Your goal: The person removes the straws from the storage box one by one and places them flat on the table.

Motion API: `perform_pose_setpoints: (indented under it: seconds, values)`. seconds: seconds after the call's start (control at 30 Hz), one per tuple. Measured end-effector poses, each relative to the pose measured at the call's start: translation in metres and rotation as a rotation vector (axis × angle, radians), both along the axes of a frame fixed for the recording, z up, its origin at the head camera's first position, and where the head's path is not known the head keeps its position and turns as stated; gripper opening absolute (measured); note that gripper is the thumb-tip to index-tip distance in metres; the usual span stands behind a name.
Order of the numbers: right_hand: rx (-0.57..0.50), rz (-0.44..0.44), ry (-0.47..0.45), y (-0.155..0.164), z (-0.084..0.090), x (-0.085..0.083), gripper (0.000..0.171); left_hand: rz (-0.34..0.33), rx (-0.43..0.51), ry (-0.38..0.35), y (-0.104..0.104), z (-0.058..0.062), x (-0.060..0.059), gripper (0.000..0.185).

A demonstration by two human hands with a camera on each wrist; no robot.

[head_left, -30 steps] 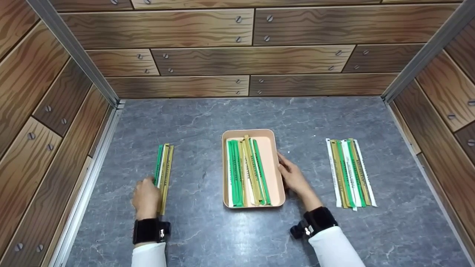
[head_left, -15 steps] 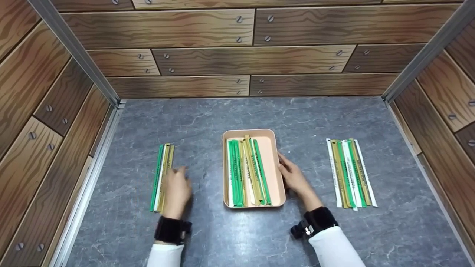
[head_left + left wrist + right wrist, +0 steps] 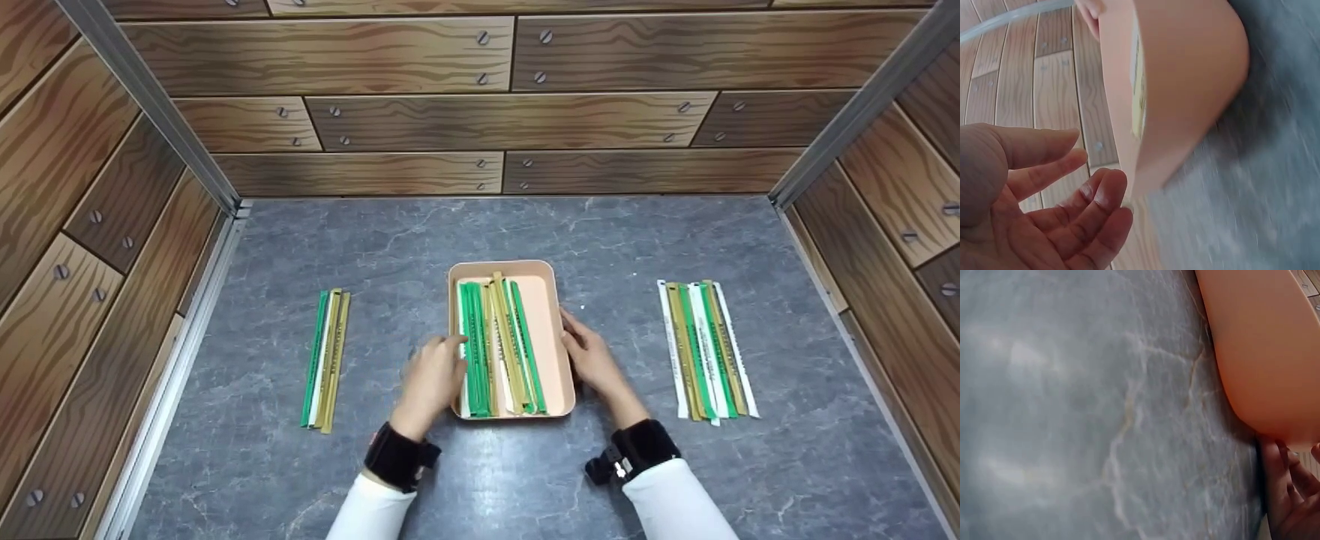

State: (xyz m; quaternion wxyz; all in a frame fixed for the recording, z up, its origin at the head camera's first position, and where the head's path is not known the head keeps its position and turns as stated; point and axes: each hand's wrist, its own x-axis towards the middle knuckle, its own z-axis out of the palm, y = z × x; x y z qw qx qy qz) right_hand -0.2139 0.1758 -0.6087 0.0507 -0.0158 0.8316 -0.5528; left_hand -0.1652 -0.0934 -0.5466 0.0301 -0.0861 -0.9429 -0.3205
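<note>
A peach tray (image 3: 545, 322) sits mid-table and holds several green, gold and white wrapped sticks (image 3: 495, 349) lying lengthwise. My left hand (image 3: 437, 369) is at the tray's left wall, its fingers loose and spread, with the fingertips at the rim. The left wrist view shows that open palm (image 3: 1044, 214) beside the tray's outer wall (image 3: 1185, 84). My right hand (image 3: 590, 354) lies flat against the tray's right wall, and its fingers (image 3: 1292, 495) touch the tray (image 3: 1264, 354) in the right wrist view. Neither hand holds a stick.
A small bundle of sticks (image 3: 326, 360) lies on the grey table (image 3: 420, 247) to the left. A wider row of sticks (image 3: 705, 349) lies to the right. Wood-patterned walls (image 3: 420, 120) close in the back and both sides.
My left hand let go of the left bundle and moved right across the table to the tray's left wall. The right hand and the tray stayed put.
</note>
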Motion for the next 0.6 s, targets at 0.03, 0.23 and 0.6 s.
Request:
perform_pose_setpoints:
  seconds: [0.03, 0.23, 0.6]
  values:
    - [0.010, -0.001, 0.008, -0.001, 0.001, 0.001, 0.047, -0.007, -0.003, -0.009, 0.004, 0.000, 0.000, 0.034]
    - [0.097, -0.031, 0.057, -0.004, 0.010, 0.004, 0.044, -0.050, -0.007, -0.058, 0.022, -0.005, -0.001, 0.039]
    - [0.126, 0.059, -0.109, 0.000, 0.025, 0.003, 0.055, -0.066, -0.172, -0.088, 0.045, -0.016, -0.006, 0.047]
